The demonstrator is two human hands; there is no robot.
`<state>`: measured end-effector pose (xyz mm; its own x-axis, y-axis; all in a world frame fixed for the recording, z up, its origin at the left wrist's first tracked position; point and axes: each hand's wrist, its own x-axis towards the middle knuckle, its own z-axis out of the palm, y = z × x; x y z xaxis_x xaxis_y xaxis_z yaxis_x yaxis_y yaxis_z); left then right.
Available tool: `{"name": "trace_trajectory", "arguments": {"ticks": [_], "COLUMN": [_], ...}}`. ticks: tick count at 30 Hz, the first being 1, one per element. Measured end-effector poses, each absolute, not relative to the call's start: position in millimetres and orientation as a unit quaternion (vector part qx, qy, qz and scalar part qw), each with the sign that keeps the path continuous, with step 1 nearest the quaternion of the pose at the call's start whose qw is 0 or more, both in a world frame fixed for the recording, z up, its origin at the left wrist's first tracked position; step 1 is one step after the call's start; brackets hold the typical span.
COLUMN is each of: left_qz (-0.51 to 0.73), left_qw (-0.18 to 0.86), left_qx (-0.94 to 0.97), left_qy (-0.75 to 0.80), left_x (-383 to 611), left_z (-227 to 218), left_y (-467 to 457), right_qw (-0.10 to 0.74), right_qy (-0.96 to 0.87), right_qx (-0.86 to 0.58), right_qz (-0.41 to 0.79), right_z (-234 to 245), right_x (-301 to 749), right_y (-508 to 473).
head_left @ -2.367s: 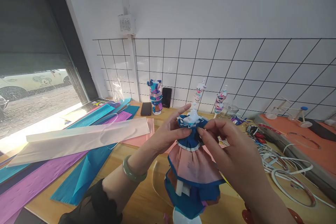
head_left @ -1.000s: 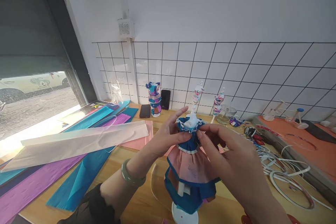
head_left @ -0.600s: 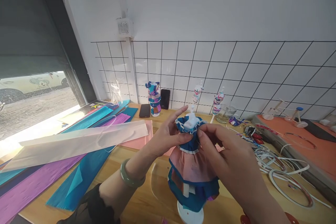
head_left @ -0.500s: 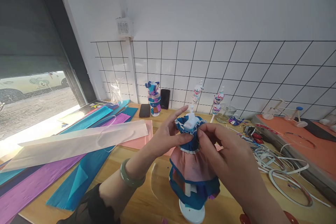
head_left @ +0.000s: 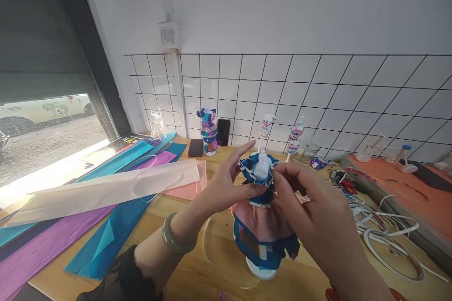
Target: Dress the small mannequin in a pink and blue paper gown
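In front of a white wall [head_left: 282, 4] with black grid lines, a wooden table [head_left: 197, 270] is carrying crepe-paper strips [head_left: 67, 235], well left of the fingers. The left hand [head_left: 224, 186] is holding the bodice of a ruffled dress [head_left: 259, 221] on a miniature mannequin [head_left: 262, 167] between both hands, its thumb in front and index finger raised. The right hand [head_left: 309, 200] is pinching the blue collar's right edge with thumb and forefinger, while coiled white strips [head_left: 363, 214] are lying right of those fingers.
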<state>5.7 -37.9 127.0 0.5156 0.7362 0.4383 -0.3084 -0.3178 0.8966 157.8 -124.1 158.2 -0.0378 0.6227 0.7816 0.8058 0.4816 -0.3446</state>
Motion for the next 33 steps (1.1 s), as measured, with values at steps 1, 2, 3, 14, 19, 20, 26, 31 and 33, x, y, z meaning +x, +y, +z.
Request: {"name": "trace_trajectory", "arguments": {"ticks": [1, 2, 3, 14, 19, 20, 26, 31, 33], "left_qz": [0.466, 0.465, 0.466, 0.455, 0.437, 0.436, 0.436, 0.427, 0.425], "left_qw": [0.563, 0.569, 0.58, 0.737, 0.751, 0.751, 0.75, 0.761, 0.763], "left_qx": [0.663, 0.659, 0.65, 0.496, 0.49, 0.492, 0.494, 0.484, 0.482], "left_qy": [0.162, 0.16, 0.154, 0.069, 0.067, 0.065, 0.064, 0.064, 0.066], "left_x": [6, 6, 7, 10, 10, 10, 10, 11, 11], "left_z": [127, 127, 126, 126, 125, 125, 123, 122, 121], "left_y": [-38, -37, -36, -31, -31, -31, -30, -30, -30], "right_qw": [0.485, 0.492, 0.499, 0.586, 0.584, 0.578, 0.582, 0.599, 0.6], "right_qy": [-0.71, -0.704, -0.699, -0.591, -0.582, -0.583, -0.582, -0.575, -0.571], "right_qx": [-0.503, -0.506, -0.51, -0.55, -0.556, -0.561, -0.558, -0.536, -0.54], "right_qz": [-0.089, -0.076, -0.053, 0.066, 0.107, 0.107, 0.11, 0.151, 0.149], "right_z": [158, 158, 159, 160, 158, 158, 158, 160, 159], "right_x": [157, 157, 156, 155, 151, 150, 148, 149, 149], "right_y": [-125, -125, -126, -119, -114, -114, -112, -111, -111]}}
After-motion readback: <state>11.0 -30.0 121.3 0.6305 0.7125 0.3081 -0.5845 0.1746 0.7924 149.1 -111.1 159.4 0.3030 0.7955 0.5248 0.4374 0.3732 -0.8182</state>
